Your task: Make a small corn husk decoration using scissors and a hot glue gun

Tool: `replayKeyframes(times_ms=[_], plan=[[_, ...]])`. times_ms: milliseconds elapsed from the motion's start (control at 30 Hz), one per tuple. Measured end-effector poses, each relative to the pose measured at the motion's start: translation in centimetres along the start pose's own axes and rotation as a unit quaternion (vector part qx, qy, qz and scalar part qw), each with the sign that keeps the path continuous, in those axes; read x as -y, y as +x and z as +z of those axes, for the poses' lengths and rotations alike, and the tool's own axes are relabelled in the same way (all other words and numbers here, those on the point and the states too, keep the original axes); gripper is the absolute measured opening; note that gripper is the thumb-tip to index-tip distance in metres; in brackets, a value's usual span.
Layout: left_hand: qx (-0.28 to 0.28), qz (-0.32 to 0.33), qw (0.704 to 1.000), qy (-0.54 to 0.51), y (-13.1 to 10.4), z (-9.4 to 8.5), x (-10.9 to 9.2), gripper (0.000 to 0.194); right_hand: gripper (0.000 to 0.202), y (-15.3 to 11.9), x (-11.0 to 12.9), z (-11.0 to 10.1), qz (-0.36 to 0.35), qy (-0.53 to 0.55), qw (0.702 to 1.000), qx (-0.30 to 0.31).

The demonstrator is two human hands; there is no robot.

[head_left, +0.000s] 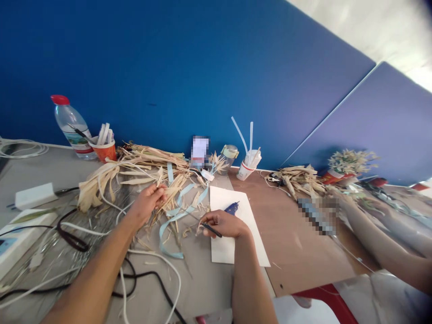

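Observation:
My left hand point(150, 203) is closed in a pinch on a small pale piece of dried husk point(159, 176), above the loose husks. Lower and to the right, my right hand point(221, 223) is wrapped round a thin black-handled tool point(212, 231); its slim shaft seems to point left towards the husk scraps. Under the right wrist lies a white board point(249, 245), with a dark blue object point(232, 208) on it, partly hidden by that hand. Light blue ribbon point(165, 243) curls between the hands among husk strips.
Husk bundles point(151, 155), a bottle point(72, 128), a red cup point(104, 150), a phone point(200, 150) and a straw cup point(248, 166) line the blue partition point(202, 67). Cables point(151, 272) and a power strip point(16, 243) crowd the left. A co-worker's arms point(378, 238) reach in at right.

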State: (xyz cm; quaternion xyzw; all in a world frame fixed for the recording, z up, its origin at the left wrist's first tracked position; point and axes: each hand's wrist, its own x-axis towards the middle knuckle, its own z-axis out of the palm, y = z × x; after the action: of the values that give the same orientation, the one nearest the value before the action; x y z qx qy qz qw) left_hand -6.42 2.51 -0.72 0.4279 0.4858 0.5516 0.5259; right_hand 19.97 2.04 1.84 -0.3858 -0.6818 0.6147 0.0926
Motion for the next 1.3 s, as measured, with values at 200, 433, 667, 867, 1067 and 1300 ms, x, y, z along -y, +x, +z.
replayKeyframes(times_ms=[200, 433, 667, 867, 1067, 1300], plan=[[-0.014, 0.046, 0.997, -0.057, 0.0, 0.6, -0.1, 0.027, 0.042, 1.0, 0.5, 0.9, -0.022, -0.052, 0.985, -0.164], [-0.003, 0.062, 0.997, -0.042, -0.4, 1.7, 0.6, 0.019, 0.025, 2.1, 1.4, 2.9, 0.021, -0.272, 0.915, -0.297], [0.01, 0.054, 0.998, 0.003, -0.8, 2.6, 0.7, 0.022, 0.032, 3.3, 1.4, 4.7, 0.055, -0.386, 0.869, -0.303], [0.025, 0.053, 0.997, 0.04, -1.3, 3.3, 0.8, 0.021, 0.031, 3.2, 1.9, 5.3, 0.067, -0.445, 0.837, -0.31], [0.01, 0.077, 0.992, 0.101, -1.6, 3.6, 1.1, 0.02, 0.023, 3.2, 2.2, 5.6, 0.084, -0.481, 0.823, -0.29], [0.002, 0.108, 0.982, 0.154, -1.6, 3.6, 1.6, 0.02, 0.029, 3.6, 1.9, 5.8, 0.071, -0.473, 0.821, -0.312]])
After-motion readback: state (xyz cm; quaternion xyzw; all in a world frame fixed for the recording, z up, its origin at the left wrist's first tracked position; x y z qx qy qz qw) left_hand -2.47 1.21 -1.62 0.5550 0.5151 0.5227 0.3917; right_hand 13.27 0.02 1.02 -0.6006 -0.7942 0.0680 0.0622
